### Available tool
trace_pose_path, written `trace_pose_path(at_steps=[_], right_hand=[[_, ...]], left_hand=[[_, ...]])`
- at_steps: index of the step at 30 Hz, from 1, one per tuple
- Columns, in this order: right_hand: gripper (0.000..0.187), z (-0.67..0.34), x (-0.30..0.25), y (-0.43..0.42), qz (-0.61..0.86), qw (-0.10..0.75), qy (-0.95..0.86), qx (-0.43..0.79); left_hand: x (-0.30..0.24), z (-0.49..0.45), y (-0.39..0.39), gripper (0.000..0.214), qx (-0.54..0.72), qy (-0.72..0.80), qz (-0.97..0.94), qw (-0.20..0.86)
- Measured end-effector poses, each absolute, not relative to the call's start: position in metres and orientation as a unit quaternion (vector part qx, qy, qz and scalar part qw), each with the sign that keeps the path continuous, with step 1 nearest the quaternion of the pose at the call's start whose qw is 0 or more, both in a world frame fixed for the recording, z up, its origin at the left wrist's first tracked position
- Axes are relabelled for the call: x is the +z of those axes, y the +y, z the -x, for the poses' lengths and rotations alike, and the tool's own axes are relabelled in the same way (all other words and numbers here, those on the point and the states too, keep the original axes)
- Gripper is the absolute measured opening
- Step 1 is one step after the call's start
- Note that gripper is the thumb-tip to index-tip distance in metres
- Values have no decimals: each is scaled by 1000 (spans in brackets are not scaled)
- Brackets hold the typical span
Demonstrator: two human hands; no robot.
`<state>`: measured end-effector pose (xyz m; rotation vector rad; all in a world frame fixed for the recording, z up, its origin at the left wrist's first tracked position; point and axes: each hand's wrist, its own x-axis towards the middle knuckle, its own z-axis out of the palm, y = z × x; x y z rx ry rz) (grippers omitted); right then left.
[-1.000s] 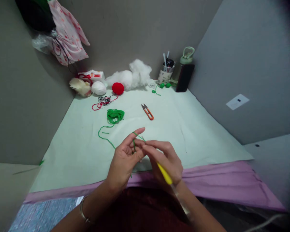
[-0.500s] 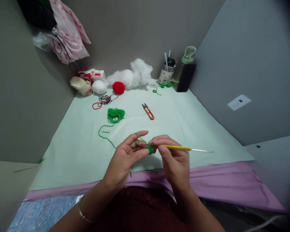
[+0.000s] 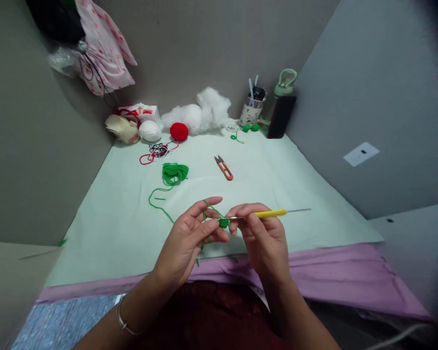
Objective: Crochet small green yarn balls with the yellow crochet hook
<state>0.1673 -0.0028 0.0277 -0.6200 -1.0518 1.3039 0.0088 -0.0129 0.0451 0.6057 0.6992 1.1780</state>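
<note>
Between the thumb and fingers of my left hand [image 3: 190, 233] is a small green crochet piece [image 3: 224, 223]. Green yarn loops over the raised index finger of that hand and runs down to the piece. My right hand [image 3: 264, 233] is closed round the yellow handle of a crochet hook [image 3: 270, 214]. The hook's metal tip meets the top of the green piece; the exact stitch is too small to make out. From my left hand the yarn trails across the table to a green yarn bundle [image 3: 175, 174].
Orange thread snips [image 3: 224, 168] lie beyond my hands. Farther back are a red yarn ball [image 3: 178, 131], a white yarn ball [image 3: 150, 131], tangled yarn, white stuffing [image 3: 200, 114], a pen cup [image 3: 251, 114], a phone [image 3: 282, 117] and a bottle [image 3: 284, 85]. Grey panels enclose the table.
The crochet hook has drawn back to the right and its rear end has tilted up. My left thumb has shifted slightly left, and the lower fingers now show below the piece.
</note>
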Motion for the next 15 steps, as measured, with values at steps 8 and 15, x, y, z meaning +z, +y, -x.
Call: trace_pose_path(at_steps=[8,15], right_hand=[[19,-176,30,-9,278,616,-540,502],[28,-180,35,-19,316,566,-707,283]], left_hand=[[44,-8,-16,31,547,338,-326,693],[39,-6,-18,34,572,390,-406,597]])
